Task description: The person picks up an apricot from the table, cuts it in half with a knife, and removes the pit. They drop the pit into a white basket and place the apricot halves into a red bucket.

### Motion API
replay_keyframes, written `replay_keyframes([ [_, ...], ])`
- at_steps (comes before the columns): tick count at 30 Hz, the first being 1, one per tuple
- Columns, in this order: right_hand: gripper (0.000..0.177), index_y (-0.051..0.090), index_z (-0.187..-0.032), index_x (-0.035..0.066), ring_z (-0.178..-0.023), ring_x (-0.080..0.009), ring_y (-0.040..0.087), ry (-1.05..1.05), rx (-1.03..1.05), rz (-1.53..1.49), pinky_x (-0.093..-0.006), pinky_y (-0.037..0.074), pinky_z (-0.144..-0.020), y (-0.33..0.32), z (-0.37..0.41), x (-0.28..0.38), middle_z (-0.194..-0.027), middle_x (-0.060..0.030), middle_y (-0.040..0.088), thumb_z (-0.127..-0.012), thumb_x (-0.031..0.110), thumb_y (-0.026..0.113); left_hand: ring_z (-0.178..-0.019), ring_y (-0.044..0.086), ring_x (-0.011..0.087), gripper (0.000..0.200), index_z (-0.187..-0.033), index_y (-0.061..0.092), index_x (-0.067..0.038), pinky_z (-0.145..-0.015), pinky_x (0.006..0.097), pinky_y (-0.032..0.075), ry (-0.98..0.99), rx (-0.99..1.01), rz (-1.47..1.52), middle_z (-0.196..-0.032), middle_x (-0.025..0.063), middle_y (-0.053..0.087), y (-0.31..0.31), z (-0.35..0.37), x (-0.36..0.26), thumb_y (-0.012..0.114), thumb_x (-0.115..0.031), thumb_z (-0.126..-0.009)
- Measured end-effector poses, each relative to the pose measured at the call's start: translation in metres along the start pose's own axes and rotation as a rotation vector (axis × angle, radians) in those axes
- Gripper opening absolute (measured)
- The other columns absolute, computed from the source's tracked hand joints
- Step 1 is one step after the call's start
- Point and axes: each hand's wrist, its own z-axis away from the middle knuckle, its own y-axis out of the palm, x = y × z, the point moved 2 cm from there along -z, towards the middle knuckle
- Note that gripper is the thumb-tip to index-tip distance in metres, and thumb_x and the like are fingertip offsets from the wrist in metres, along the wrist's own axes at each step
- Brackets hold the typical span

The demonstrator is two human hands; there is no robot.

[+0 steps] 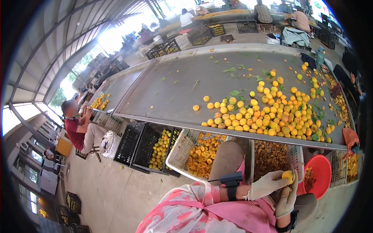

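Both my hands wear pale gloves and meet low at the right, over my lap. My left hand (pixel 265 187) comes in from the left, its fingers closed on a yellow apricot (pixel 288 176). From below, my right hand (pixel 285 202) is closed against the other side of the same apricot, its fingers pointing up. The gloves partly cover the fruit. Just behind my hands stands a pale crate (pixel 301 157) of brownish apricot pieces. Farther left, a white crate (pixel 176 151) holds orange apricot halves.
Ahead lies a metal-topped table (pixel 163 89) with a heap of apricots (pixel 268 114) and loose leaves. At the right is a red basin (pixel 320 174). Black crates (pixel 132 143) line the left, near a seated person (pixel 77 130). Other people sit at far tables.
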Motion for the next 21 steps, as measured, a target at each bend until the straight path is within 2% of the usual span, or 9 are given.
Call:
replay_keyframes([
  [1, 0.074, 0.021, -0.151, -0.003, -0.134, -0.0263, 0.042, 0.041, -0.032, 0.047, -0.0349, 0.033, -0.111, 0.000, 0.000, 0.001, -0.148, -0.0202, 0.040, -0.101, 0.047, 0.043, -0.102, 0.053, 0.0102, 0.036, -0.122, 0.052, -0.001, -0.088, 0.0268, 0.045, 0.030, 0.002, -0.007, -0.107, 0.0023, 0.059, 0.001, 0.001, -0.002, 0.061, -0.024, -0.096],
  [5, 0.073, 0.023, -0.150, -0.004, -0.133, -0.0253, 0.043, 0.012, 0.059, 0.138, -0.0344, 0.033, -0.111, -0.002, -0.008, 0.012, -0.146, -0.0198, 0.042, -0.101, 0.045, 0.044, -0.101, 0.056, 0.0137, 0.035, -0.118, 0.053, -0.001, -0.089, 0.0292, 0.046, 0.063, -0.025, -0.081, -0.107, 0.0054, 0.060, 0.000, 0.006, -0.016, 0.064, -0.022, -0.092],
  [7, 0.071, 0.023, -0.150, -0.004, -0.133, -0.0251, 0.043, 0.006, 0.063, 0.123, -0.0342, 0.033, -0.111, -0.002, -0.009, 0.010, -0.146, -0.0193, 0.043, -0.102, 0.043, 0.044, -0.100, 0.057, 0.0193, 0.036, -0.116, 0.053, -0.001, -0.090, 0.0314, 0.045, 0.180, -0.053, -0.554, -0.107, 0.0094, 0.060, -0.004, 0.008, -0.027, 0.066, -0.018, -0.088],
  [8, 0.070, 0.023, -0.150, -0.004, -0.133, -0.0250, 0.044, 0.005, 0.065, 0.115, -0.0341, 0.033, -0.111, 0.000, -0.009, 0.009, -0.146, -0.0191, 0.043, -0.102, 0.042, 0.044, -0.100, 0.057, 0.0193, 0.036, -0.116, 0.053, -0.001, -0.090, 0.0314, 0.045, 0.177, -0.056, -0.554, -0.107, 0.0094, 0.060, -0.006, 0.008, -0.033, 0.066, -0.018, -0.088],
  [10, 0.068, 0.023, -0.150, -0.004, -0.132, -0.0248, 0.044, 0.006, 0.069, 0.101, -0.0339, 0.034, -0.111, 0.000, -0.007, 0.006, -0.145, -0.0186, 0.043, -0.102, 0.040, 0.044, -0.100, 0.058, 0.0241, 0.039, -0.118, 0.053, 0.000, -0.089, 0.0332, 0.046, 0.217, -0.050, -1.077, -0.107, 0.0123, 0.059, -0.007, 0.008, -0.040, 0.067, -0.015, -0.084],
  [14, 0.064, 0.024, -0.150, -0.003, -0.132, -0.0244, 0.044, 0.002, 0.070, 0.080, -0.0336, 0.034, -0.110, -0.002, -0.006, 0.002, -0.145, -0.0177, 0.044, -0.103, 0.036, 0.044, -0.100, 0.057, 0.0194, 0.037, -0.117, 0.054, 0.000, -0.087, 0.0317, 0.046, 0.294, -0.081, -0.890, -0.107, 0.0098, 0.059, -0.004, 0.006, -0.030, 0.066, -0.016, -0.086],
  [16, 0.062, 0.025, -0.150, -0.003, -0.131, -0.0242, 0.045, -0.003, 0.065, 0.071, -0.0334, 0.034, -0.110, -0.003, -0.006, 0.000, -0.144, -0.0172, 0.045, -0.104, 0.034, 0.044, -0.099, 0.056, 0.0144, 0.033, -0.115, 0.055, -0.001, -0.085, 0.0298, 0.046, 0.107, -0.111, -0.207, -0.105, 0.0063, 0.059, -0.001, 0.005, -0.020, 0.066, -0.017, -0.088],
  [19, 0.067, 0.025, -0.149, -0.003, -0.131, -0.0242, 0.045, 0.017, 0.049, -0.017, -0.0333, 0.034, -0.110, 0.000, -0.006, -0.002, -0.144, -0.0168, 0.045, -0.102, 0.039, 0.046, -0.098, 0.054, 0.0107, 0.030, -0.113, 0.056, -0.001, -0.085, 0.0283, 0.046, 0.030, -0.087, -0.034, -0.102, 0.0028, 0.059, -0.001, 0.002, -0.013, 0.065, -0.019, -0.090],
  [21, 0.069, 0.025, -0.149, -0.003, -0.130, -0.0242, 0.046, 0.030, 0.032, -0.071, -0.0333, 0.034, -0.110, 0.000, -0.007, 0.002, -0.144, -0.0169, 0.045, -0.101, 0.040, 0.047, -0.097, 0.055, 0.0121, 0.031, -0.113, 0.056, -0.001, -0.085, 0.0290, 0.046, 0.053, -0.096, -0.102, -0.101, 0.0037, 0.060, 0.000, 0.001, -0.015, 0.066, -0.018, -0.089],
])
